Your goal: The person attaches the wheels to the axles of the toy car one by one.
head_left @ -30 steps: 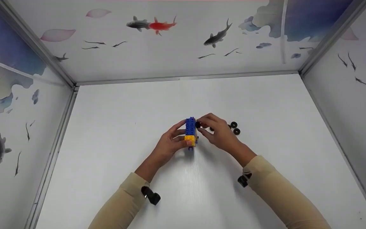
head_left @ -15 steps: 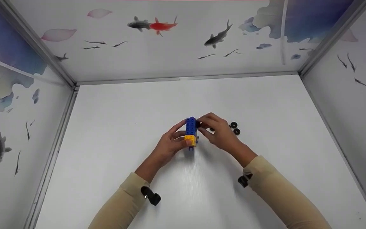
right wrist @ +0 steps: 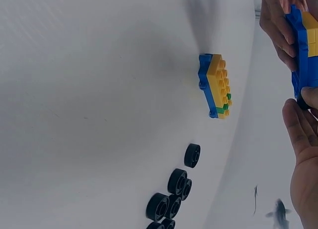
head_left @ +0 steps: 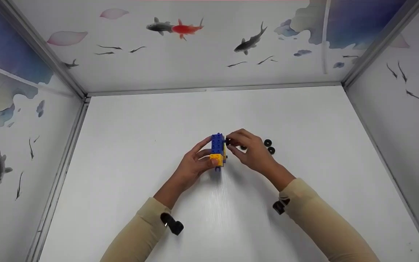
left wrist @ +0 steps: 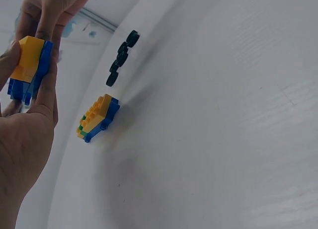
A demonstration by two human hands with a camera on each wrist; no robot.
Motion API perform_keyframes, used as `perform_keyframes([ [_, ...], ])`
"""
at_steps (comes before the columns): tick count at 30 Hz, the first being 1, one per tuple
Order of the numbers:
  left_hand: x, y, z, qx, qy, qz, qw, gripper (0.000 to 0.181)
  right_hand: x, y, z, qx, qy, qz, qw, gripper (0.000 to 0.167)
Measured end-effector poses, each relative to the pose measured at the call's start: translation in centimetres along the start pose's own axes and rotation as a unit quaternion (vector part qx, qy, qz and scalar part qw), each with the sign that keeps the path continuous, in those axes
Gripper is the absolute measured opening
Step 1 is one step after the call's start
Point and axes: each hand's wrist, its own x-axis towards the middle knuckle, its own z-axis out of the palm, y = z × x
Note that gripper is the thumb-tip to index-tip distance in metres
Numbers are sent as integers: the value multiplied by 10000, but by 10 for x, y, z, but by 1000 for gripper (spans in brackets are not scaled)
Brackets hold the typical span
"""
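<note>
The left hand (head_left: 194,166) grips a blue and yellow block model (head_left: 217,143), its thumb on the yellow end and its fingers along the left side. On the model's right side, the right hand (head_left: 252,153) pinches a small black wheel (head_left: 227,141) between thumb and fingertips. Seen from the right wrist, that wheel (right wrist: 302,103) is at the lower end of the blue base (right wrist: 301,55), partly covered by the thumb. The left wrist view shows the model (left wrist: 30,60) held up in the left hand (left wrist: 25,147), with the right hand (left wrist: 57,5) above it.
A second model (right wrist: 213,85), yellow and green on blue, stands on the white table (head_left: 202,225). Several loose black wheels (right wrist: 158,207) lie in a row near it; some show beyond the right hand (head_left: 271,150). Printed walls enclose the table's back and sides.
The block model has shifted slightly left, and a narrow gap shows between its blue top and the wheel. Both hands keep nearly the same place and hold.
</note>
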Motion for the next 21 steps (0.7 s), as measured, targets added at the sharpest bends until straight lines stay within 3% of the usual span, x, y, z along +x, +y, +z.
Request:
perform_keyframes([
  [12,0,-2,0,162,-103,44,9998,82,-1,1,2,23,-5,10,10000,34],
  [21,1,-3,0,48,-27,-20,10000,82,-3,6,0,-35,191,-292,9994,39],
])
